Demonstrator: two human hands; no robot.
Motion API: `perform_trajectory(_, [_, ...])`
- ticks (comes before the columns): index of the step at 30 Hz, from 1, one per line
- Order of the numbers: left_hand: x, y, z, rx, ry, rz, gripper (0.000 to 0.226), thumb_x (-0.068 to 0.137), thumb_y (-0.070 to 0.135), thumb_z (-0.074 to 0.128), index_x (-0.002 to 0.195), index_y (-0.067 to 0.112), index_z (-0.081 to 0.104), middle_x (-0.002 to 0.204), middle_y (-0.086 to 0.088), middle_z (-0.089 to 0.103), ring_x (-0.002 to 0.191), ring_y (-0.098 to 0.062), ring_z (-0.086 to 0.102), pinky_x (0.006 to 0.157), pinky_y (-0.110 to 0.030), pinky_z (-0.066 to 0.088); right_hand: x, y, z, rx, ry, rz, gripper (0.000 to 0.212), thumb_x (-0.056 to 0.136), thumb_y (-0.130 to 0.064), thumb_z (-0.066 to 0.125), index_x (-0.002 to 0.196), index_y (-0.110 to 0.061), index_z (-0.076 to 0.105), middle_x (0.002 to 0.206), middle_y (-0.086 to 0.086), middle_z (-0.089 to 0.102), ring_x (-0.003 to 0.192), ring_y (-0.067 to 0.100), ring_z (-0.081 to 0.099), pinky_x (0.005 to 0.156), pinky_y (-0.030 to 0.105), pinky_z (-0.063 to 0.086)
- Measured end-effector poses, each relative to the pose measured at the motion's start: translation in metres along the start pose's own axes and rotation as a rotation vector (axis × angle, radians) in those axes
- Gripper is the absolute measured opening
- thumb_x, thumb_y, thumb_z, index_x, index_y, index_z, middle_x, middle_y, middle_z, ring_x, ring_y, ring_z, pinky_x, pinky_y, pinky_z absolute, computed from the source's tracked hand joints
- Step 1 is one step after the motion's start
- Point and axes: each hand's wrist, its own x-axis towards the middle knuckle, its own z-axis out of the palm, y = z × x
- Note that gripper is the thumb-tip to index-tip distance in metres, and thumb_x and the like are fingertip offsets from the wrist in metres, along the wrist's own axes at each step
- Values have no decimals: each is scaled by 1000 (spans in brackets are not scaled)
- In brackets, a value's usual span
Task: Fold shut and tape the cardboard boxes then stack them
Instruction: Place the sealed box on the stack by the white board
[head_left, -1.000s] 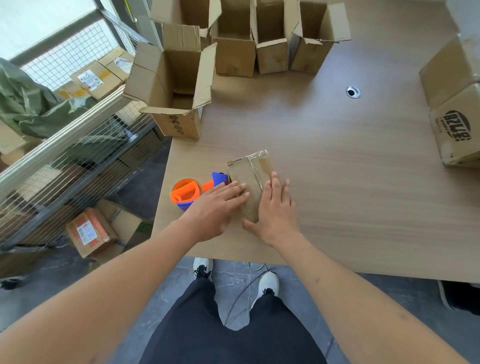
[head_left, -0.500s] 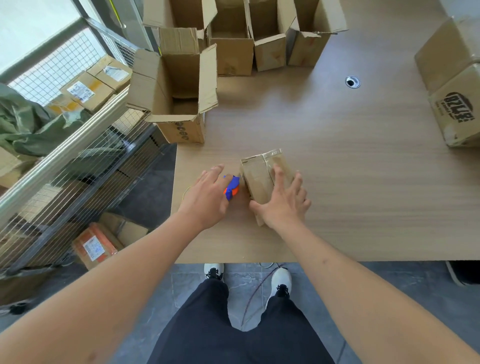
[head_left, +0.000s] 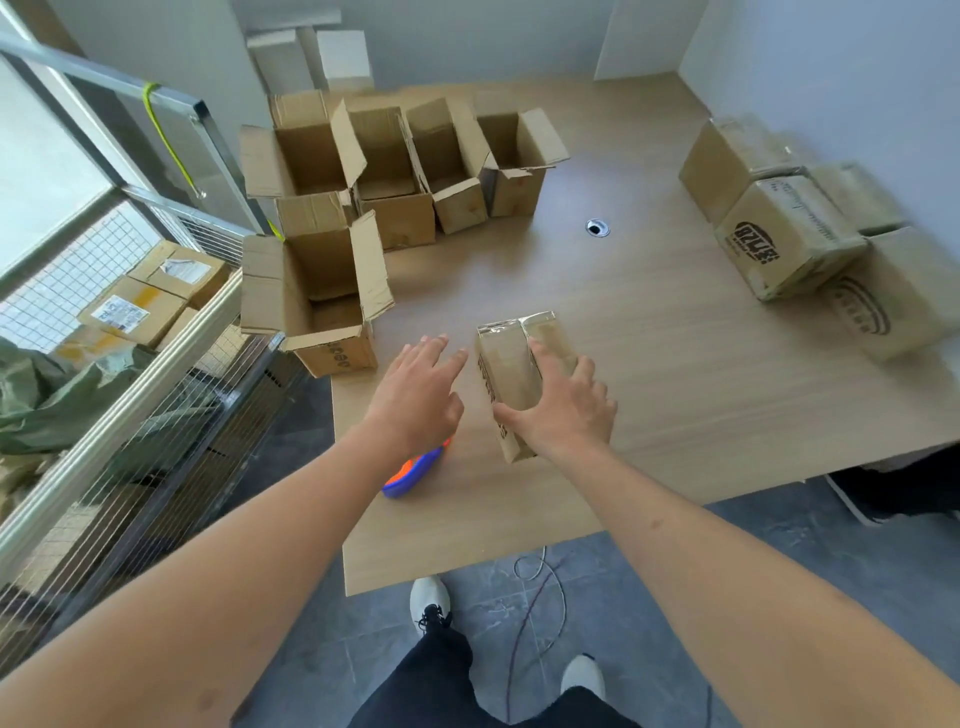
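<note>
— Head view, near edge of the wooden table (head_left: 649, 364)?

— A small taped box (head_left: 511, 364), closed, glossy tape along its top seam, lying lengthwise away from the body. Right hand (head_left: 563, 410) spread flat over the near half of it, fingers (head_left: 540, 353) wide and straight, thumb down the left face. Pressing or resting, not curled round.

— And the left hand (head_left: 415, 395)?

— Just left of that box, apart from it, palm down over the tabletop. Fingers straight and slightly fanned, holding nothing. Cannot tell whether touching the wood or just above it.

— Tape dispenser?

— Orange and blue, partly hidden under the left wrist: tape dispenser (head_left: 413, 470), lying on the table near the front edge.

— Other boxes?

— An open box (head_left: 317, 306) at the table's left edge, flaps up, just beyond the left hand. Behind it a row of open boxes (head_left: 410, 166) across the far left of the table, all flaps raised. On the right side a stack of closed boxes (head_left: 789, 234), one with a dark round printed logo on its side, well apart from the small taped box.

— Anything else?

— A round cable grommet (head_left: 597, 227) set in the tabletop between the row and the stack. Left of the table a wire-mesh rack (head_left: 130, 364) with labelled parcels (head_left: 150, 296) on it. Below, dark trousers, white shoes (head_left: 430, 600) and a thin cable on the grey floor.
</note>
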Motion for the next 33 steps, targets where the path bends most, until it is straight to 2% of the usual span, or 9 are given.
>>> perform_trajectory(8, [5, 81, -45, 70, 71, 57, 66, 99, 28, 55, 160, 20, 31, 166, -12, 26, 155, -32, 17, 128, -45, 12, -11, 44, -83, 22, 110, 4, 103, 58, -82, 68, 147, -55, 23, 136, 10, 41, 118, 38, 51, 97, 48, 39])
perform_trajectory(16, [1, 204, -65, 119, 123, 96, 67, 103, 37, 51, 162, 23, 24, 168, -9, 22, 157, -31, 13, 128, -46, 11, -35, 142, -165, 28, 204, -10, 103, 65, -84, 65, 152, -53, 19, 149, 15, 35, 127, 41, 47, 103, 52, 37])
perform_trajectory(24, [10, 319, -77, 122, 151, 142, 65, 103, 35, 50, 162, 22, 26, 167, -7, 25, 156, -29, 18, 126, -47, 15, -45, 237, -234, 47, 240, 19, 104, 64, -85, 64, 153, -54, 20, 159, 15, 29, 137, 41, 41, 108, 53, 34])
perform_trajectory(29, [45, 368, -80, 153, 157, 199, 63, 104, 37, 48, 160, 20, 27, 166, -6, 28, 153, -28, 23, 125, -45, 20, -30, 283, -267, 39, 271, 57, 104, 62, -84, 65, 153, -53, 23, 150, 11, 38, 130, 38, 47, 105, 51, 36])
perform_trajectory(33, [87, 398, -73, 134, 139, 251, 60, 103, 35, 48, 159, 20, 31, 165, -7, 29, 153, -29, 24, 125, -45, 19, 0, 316, -282, 89, 272, 106, 104, 62, -81, 68, 153, -52, 25, 148, 11, 38, 134, 39, 43, 107, 52, 34])
